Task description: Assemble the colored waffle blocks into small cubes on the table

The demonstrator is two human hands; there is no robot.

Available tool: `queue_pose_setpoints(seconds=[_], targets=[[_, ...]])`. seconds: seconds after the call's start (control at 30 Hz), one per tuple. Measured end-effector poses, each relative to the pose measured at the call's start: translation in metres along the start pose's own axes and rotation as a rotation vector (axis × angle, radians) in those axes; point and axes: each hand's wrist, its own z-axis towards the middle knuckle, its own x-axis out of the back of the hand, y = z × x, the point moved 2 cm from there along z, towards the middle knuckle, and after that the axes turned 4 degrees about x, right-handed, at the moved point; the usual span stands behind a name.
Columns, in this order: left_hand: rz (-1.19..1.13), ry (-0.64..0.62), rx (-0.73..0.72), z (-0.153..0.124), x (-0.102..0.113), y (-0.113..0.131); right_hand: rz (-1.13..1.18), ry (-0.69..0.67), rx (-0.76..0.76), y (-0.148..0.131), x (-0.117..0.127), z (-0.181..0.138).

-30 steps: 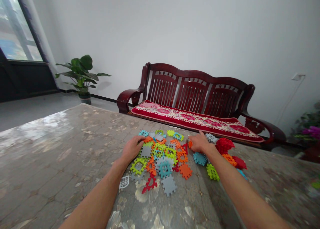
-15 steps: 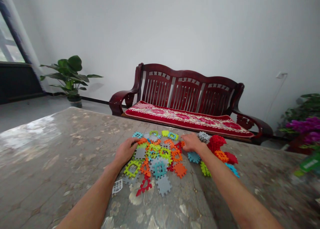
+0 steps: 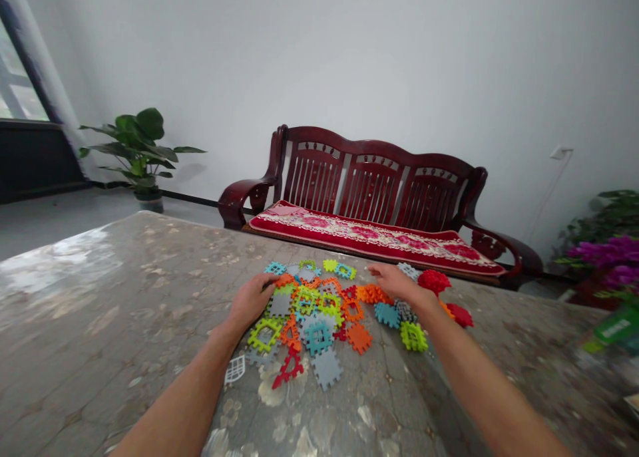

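A heap of flat, toothed plastic tiles (image 3: pixel 319 310) in orange, green, grey, blue and red lies on a marbled table (image 3: pixel 124 310). My left hand (image 3: pixel 252 299) rests on the heap's left edge, fingers curled over grey and orange tiles. My right hand (image 3: pixel 397 283) lies at the heap's right side, fingers stretched out flat towards an orange tile (image 3: pixel 369 293). A red built-up lump of tiles (image 3: pixel 433 281) sits just right of that hand. A red triangle piece (image 3: pixel 287 370) and a grey square (image 3: pixel 327 369) lie nearest me.
Behind the table stands a dark wooden bench (image 3: pixel 369 191) with a red cushion. A potted plant (image 3: pixel 140 152) stands at the back left. Purple flowers (image 3: pixel 606 254) and a green object (image 3: pixel 616 324) are at the right edge.
My right hand has slid a little to the right and farther back, and its fingers have stretched out. Tiles near it have shifted. The left hand has stayed in place.
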Motion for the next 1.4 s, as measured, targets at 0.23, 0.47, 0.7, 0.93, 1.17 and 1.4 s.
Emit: queue_pose_setpoints(seconds=[0.23, 0.47, 0.7, 0.93, 1.17, 1.4], targets=[[-0.009, 0.001, -0.005, 0.001, -0.001, -0.001, -0.101, -0.015, -0.161, -0.012, -0.013, -0.031], [-0.020, 0.004, -0.004, 0.001, -0.001, -0.001, -0.168, -0.042, -0.171, -0.030, -0.020, -0.031], [-0.035, 0.011, 0.003, 0.001, -0.002, -0.002, -0.150, 0.036, -0.109, -0.053, -0.025, -0.032], [-0.031, 0.006, -0.011, 0.000, -0.001, -0.001, 0.008, 0.174, -0.085, -0.053, -0.035, -0.038], [-0.013, 0.010, -0.005, 0.001, -0.002, -0.002, 0.023, 0.115, -0.234, -0.031, -0.029, -0.035], [-0.017, 0.018, -0.014, 0.002, -0.001, -0.002, 0.008, 0.031, -0.346, -0.056, -0.024, -0.019]])
